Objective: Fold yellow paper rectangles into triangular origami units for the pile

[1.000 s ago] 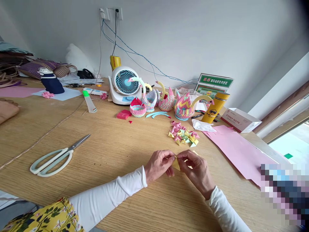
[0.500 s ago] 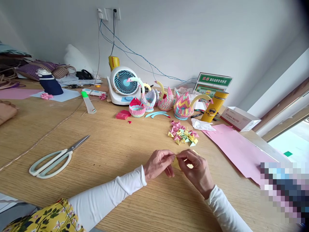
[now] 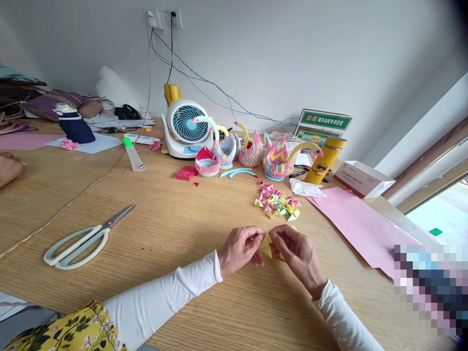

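Between my two hands is a small yellow piece of paper (image 3: 267, 246), partly folded, with a pointed lower corner. My left hand (image 3: 242, 248) pinches its upper left edge between thumb and fingertips. From the other side my right hand (image 3: 298, 253) grips it with thumb and forefinger, and those fingers hide part of it. Another bit of yellow paper shows behind the right fingers, mostly covered. Just beyond my hands lies a loose pile of folded paper triangles (image 3: 278, 202) in pink, yellow and green.
Scissors (image 3: 91, 239) lie at left, near a glue bottle (image 3: 133, 155). Paper swans (image 3: 280, 161) stand by a small fan (image 3: 188, 129) at the back. Pink paper sheets (image 3: 358, 224), a yellow bottle (image 3: 325, 160) and a sticky note box (image 3: 363, 179) are at right. Another person's hand (image 3: 9, 168) rests far left.
My right hand has turned slightly, its fingers more closed over the paper. More of the yellow paper shows between my hands, its point hanging downward. My left hand stays nearly in place.
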Action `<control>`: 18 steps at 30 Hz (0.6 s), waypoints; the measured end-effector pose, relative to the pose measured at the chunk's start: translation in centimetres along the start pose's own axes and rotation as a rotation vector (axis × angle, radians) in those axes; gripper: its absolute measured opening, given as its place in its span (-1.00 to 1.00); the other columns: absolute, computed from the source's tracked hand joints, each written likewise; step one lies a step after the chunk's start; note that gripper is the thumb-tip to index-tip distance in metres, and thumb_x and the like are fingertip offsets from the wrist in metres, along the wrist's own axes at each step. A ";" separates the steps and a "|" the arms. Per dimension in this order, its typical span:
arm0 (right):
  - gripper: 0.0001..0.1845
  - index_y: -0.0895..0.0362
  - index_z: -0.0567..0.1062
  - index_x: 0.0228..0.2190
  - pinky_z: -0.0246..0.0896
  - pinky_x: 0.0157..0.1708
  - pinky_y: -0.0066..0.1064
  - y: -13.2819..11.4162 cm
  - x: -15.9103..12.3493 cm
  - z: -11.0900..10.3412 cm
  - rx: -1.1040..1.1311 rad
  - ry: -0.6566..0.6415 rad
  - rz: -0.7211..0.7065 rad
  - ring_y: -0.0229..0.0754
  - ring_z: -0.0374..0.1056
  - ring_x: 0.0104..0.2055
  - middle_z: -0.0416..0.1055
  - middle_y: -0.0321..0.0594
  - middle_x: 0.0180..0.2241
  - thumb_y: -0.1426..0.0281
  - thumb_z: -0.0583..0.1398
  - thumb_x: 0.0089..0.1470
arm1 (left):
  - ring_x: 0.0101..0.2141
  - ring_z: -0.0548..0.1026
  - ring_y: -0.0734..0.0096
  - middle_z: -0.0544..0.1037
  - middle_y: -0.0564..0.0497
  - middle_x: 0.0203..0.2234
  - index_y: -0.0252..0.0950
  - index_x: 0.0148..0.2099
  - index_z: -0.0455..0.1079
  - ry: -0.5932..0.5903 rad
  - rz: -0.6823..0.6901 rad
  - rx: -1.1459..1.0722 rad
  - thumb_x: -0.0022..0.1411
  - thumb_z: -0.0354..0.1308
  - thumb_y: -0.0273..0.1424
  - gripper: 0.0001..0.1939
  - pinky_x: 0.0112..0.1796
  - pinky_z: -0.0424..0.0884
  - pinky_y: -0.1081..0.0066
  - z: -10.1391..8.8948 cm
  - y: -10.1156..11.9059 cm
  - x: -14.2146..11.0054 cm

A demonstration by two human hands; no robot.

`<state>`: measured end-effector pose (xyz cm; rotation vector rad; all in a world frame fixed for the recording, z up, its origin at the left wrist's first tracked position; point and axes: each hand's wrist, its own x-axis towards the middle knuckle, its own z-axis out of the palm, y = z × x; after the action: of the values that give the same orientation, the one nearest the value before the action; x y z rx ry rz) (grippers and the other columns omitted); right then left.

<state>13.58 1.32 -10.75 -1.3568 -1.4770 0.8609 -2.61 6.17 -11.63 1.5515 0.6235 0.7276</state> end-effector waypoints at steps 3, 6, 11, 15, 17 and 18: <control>-0.74 0.15 0.40 -0.43 0.31 -0.57 -0.47 -0.2 0.0 0.0 -0.073 0.007 -0.030 -0.25 0.34 -0.57 0.38 -0.25 -0.55 0.19 0.15 0.11 | -0.62 0.49 0.42 0.39 0.11 -0.66 -0.30 -0.30 0.32 0.015 0.010 0.047 0.26 -0.04 -0.12 -0.66 -0.60 0.38 0.53 0.0 -0.1 -0.1; -0.78 0.15 0.40 -0.44 0.29 -0.58 -0.48 -0.5 -0.1 0.1 -0.160 0.024 -0.082 -0.27 0.32 -0.58 0.38 -0.24 -0.54 0.25 0.14 0.10 | -0.61 0.50 0.42 0.35 0.12 -0.66 -0.29 -0.31 0.31 0.029 0.013 0.059 0.26 -0.04 -0.12 -0.67 -0.59 0.38 0.53 0.0 -0.2 -0.1; -0.84 0.14 0.41 -0.44 0.30 -0.57 -0.48 -0.7 -0.1 0.2 -0.290 0.062 -0.187 -0.28 0.31 -0.56 0.40 -0.23 -0.52 0.33 0.12 0.11 | -0.61 0.50 0.44 0.33 0.14 -0.65 -0.30 -0.31 0.32 0.044 -0.017 0.033 0.24 -0.03 -0.11 -0.65 -0.60 0.38 0.55 0.1 -0.5 0.0; -0.85 0.12 0.43 -0.45 0.35 -0.47 -0.46 -0.6 -0.1 0.3 -0.363 0.086 -0.295 -0.25 0.34 -0.49 0.41 -0.22 -0.47 0.39 0.10 0.12 | -0.63 0.49 0.46 0.37 0.12 -0.61 -0.32 -0.29 0.34 0.043 -0.031 0.011 0.23 -0.01 -0.11 -0.65 -0.59 0.39 0.53 0.2 -0.5 0.1; -0.85 0.12 0.42 -0.46 0.36 -0.45 -0.44 -0.6 -0.1 0.4 -0.370 0.084 -0.307 -0.25 0.35 -0.48 0.41 -0.22 -0.46 0.41 0.09 0.12 | -0.64 0.48 0.47 0.37 0.12 -0.61 -0.32 -0.29 0.33 0.040 -0.021 0.017 0.24 -0.01 -0.12 -0.65 -0.59 0.40 0.53 0.2 -0.5 0.1; -0.85 0.12 0.43 -0.45 0.36 -0.46 -0.44 -0.6 -0.1 0.3 -0.364 0.082 -0.301 -0.25 0.35 -0.48 0.41 -0.21 -0.46 0.41 0.09 0.12 | -0.63 0.49 0.46 0.36 0.12 -0.61 -0.32 -0.29 0.33 0.039 -0.016 0.020 0.24 -0.01 -0.12 -0.66 -0.59 0.40 0.53 0.1 -0.4 0.1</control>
<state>13.05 1.12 -10.31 -1.3593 -1.7753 0.3515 -2.44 6.20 -12.07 1.5523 0.6736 0.7426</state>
